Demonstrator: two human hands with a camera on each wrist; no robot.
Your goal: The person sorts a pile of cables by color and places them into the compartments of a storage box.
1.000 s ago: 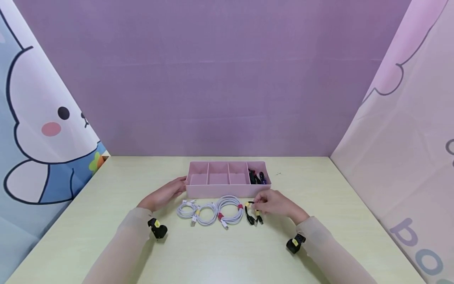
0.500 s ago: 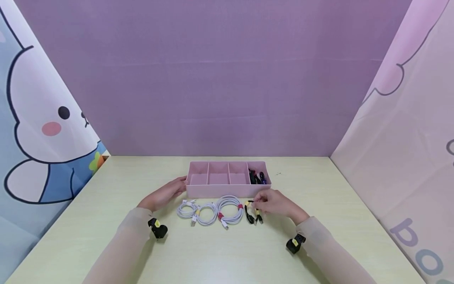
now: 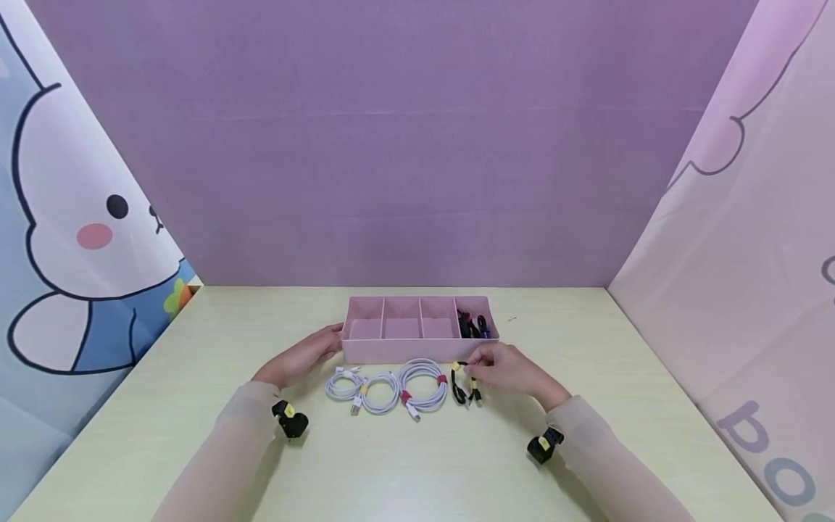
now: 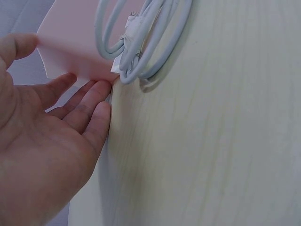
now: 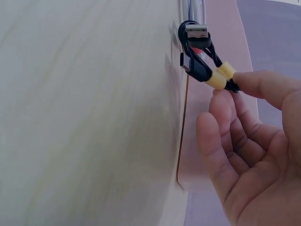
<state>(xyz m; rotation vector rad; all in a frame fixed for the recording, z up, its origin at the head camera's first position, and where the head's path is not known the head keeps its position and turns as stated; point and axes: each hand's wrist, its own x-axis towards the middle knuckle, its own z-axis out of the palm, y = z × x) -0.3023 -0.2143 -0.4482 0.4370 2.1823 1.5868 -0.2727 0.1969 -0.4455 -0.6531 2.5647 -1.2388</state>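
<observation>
A pink box point(image 3: 417, 352) with several compartments stands on the table. My left hand point(image 3: 308, 357) touches its left end; in the left wrist view the thumb meets the upper edge, and the fairly straight fingers rest lower on the wall. My right hand point(image 3: 512, 373), in front of the box's right end, pinches a small coiled black USB cable point(image 5: 200, 70) with yellow ties between thumb and fingertips. Its two plugs hang down, and it seems just off the table. Black cables point(image 3: 472, 326) lie in the rightmost compartment.
Along the box's front lie a small white coiled cable point(image 3: 343, 396), one with a yellow tie point(image 3: 380, 410), and a larger coil with red ties point(image 3: 424, 363). Behind the table point(image 3: 404, 464) hangs a purple backdrop point(image 3: 404, 145), with printed cloths at both sides.
My right hand has risen slightly towards the box, carrying the black cable up with it. The left hand, the box and the white cables stay where they were.
</observation>
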